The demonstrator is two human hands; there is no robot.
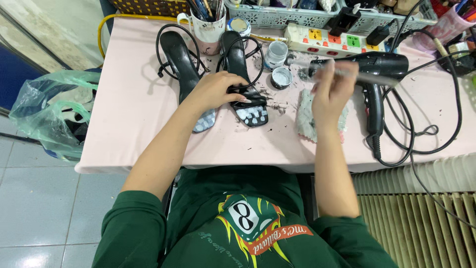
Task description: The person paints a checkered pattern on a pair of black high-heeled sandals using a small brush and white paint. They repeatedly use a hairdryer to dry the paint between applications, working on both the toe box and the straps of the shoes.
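Pink table point(148, 124): left hand point(215, 89) fingers pressing black sandal point(245, 84); right hand point(329, 92) gripping blurred brush point(342, 73).

- The place looks like a small shoe-repair or craft workbench, probably in a home or little shop.
- A pink-covered table point(148, 114) carries two black strappy sandals point(238, 74), small open jars point(281, 77) and dark scrapings.
- A black hair dryer point(377, 74) and a power strip point(332, 39) lie among trailing cables.
- A mug of brushes point(208, 25) and plastic baskets point(277, 17) of supplies line the back edge.
- The floor is tiled point(39, 198); a green plastic bag point(49, 114) sits beside the table.
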